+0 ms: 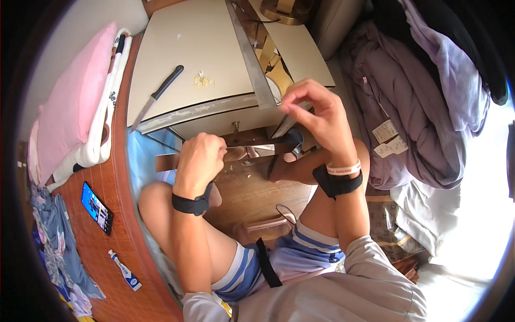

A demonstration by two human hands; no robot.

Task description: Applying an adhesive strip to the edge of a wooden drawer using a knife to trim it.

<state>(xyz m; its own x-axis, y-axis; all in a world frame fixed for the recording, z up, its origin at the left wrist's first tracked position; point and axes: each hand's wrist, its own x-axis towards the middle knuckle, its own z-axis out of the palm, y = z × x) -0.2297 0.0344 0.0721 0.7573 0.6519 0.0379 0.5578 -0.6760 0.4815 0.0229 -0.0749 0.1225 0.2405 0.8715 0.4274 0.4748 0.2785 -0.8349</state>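
Observation:
My left hand [201, 163] is closed in front of the cabinet, gripping a long, narrow mirror-like strip [249, 153] that lies about level above my knees. My right hand [319, 115] is raised near the cabinet's front right corner, thumb and forefinger brought together. Whatever may be between those fingertips is too small to make out. Close to them is the end of a grey strip [248, 48] running along the cabinet top [198, 32]. A black-handled knife [161, 94] lies on the top at the left, its blade reaching the front edge. Beside it sits a small heap of yellowish scrapings [203, 80].
Past the grey strip, a mirrored panel [276, 70] reflects gold shapes, and a round gold base [287, 12] stands behind. On the brown bed edge to my left lie a phone [96, 208] and a tube [124, 271]. Piled bedding [394, 107] is at the right.

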